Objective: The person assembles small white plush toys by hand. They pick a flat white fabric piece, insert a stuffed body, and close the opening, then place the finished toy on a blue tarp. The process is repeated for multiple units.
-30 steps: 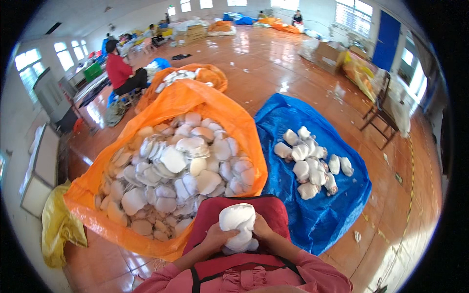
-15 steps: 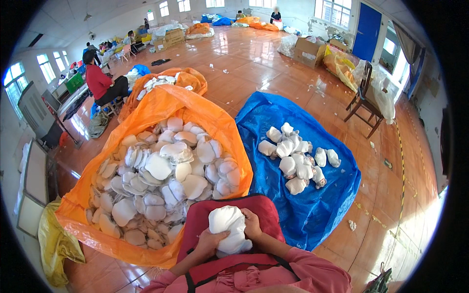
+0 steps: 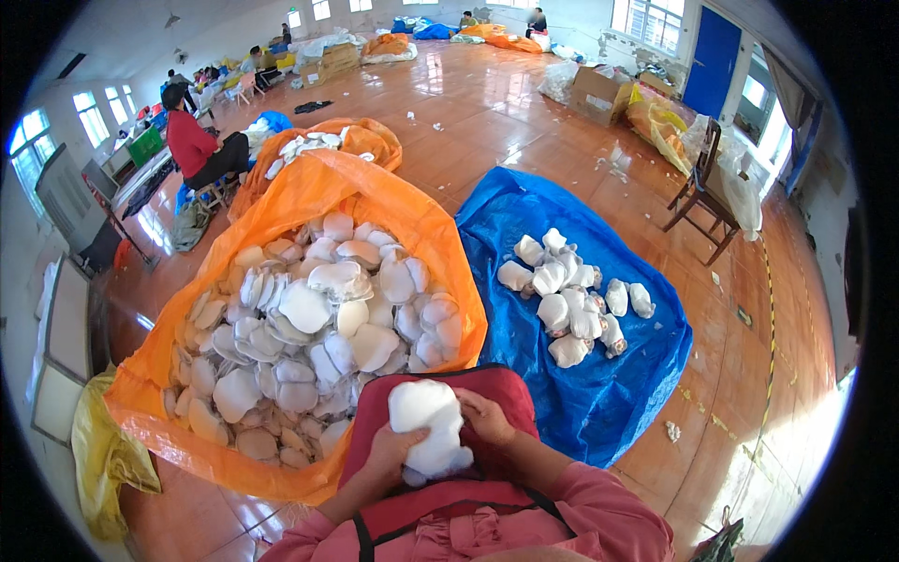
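Over my lap, my left hand [image 3: 400, 451] is closed on a small stack of white rounded pads [image 3: 424, 417], its thumb lying across the front. My right hand [image 3: 487, 417] is at the stack's right edge, fingers stretched out and the tips at or just touching it; the far side of those fingers is hidden. Beneath the pads lies a dark red cushion or bag [image 3: 515, 389]. To the left, an orange sack [image 3: 150, 375] gapes wide, heaped with loose white pads [image 3: 304, 307]. On a blue sheet [image 3: 599, 403] to the right sit several bundled white pads [image 3: 552, 276].
A wooden chair [image 3: 709, 192] stands at the right, beyond the blue sheet. Another orange sack [image 3: 379, 145] lies behind the near one. A person in red [image 3: 192, 145] sits at the far left. A yellow sack [image 3: 108, 450] slumps near the left edge.
The stack has moved slightly up and left and stands more upright in my left hand. My right hand has loosened from its grip, its fingers now straighter along the edge.
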`<state>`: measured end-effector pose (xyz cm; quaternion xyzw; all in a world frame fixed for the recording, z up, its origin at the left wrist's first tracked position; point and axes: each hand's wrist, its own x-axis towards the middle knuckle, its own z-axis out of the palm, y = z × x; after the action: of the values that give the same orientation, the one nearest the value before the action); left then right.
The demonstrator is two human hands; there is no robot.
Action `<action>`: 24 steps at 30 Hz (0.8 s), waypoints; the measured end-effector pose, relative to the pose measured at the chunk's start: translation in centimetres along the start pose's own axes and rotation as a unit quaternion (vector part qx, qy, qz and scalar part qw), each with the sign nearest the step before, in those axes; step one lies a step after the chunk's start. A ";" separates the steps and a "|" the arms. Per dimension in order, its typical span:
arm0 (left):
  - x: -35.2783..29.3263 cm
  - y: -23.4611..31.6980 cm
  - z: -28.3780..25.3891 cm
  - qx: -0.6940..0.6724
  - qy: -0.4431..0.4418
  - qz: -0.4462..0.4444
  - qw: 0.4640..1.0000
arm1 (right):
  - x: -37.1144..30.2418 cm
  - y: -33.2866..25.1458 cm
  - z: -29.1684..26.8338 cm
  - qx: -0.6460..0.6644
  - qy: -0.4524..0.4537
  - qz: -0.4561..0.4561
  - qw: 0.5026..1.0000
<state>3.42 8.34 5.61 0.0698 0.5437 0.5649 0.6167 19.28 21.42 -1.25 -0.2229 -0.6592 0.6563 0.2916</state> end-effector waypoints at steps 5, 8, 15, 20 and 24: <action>0.8 1.7 -1.9 0.019 -0.018 -0.020 0.999 | 0.3 -0.8 -1.6 -0.270 -0.041 -0.118 0.955; 2.3 0.1 -2.8 -0.027 -0.064 -0.130 0.989 | 0.2 -1.3 -0.2 -0.327 -0.084 -0.203 0.919; 0.7 1.9 -2.1 0.001 -0.042 -0.137 0.990 | 1.0 2.8 -0.4 -0.027 -0.113 0.071 0.991; 1.2 1.1 -4.0 0.050 -0.077 0.145 0.985 | 1.9 -0.8 1.0 0.064 -0.122 0.132 0.982; -0.9 4.0 -0.9 0.334 0.068 0.200 0.919 | 2.9 -2.9 2.5 -0.022 -0.136 0.139 0.981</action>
<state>0.52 8.57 8.59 0.3400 0.7164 0.4654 0.3932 15.76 21.40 2.01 -0.2277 -0.6698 0.6996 0.1000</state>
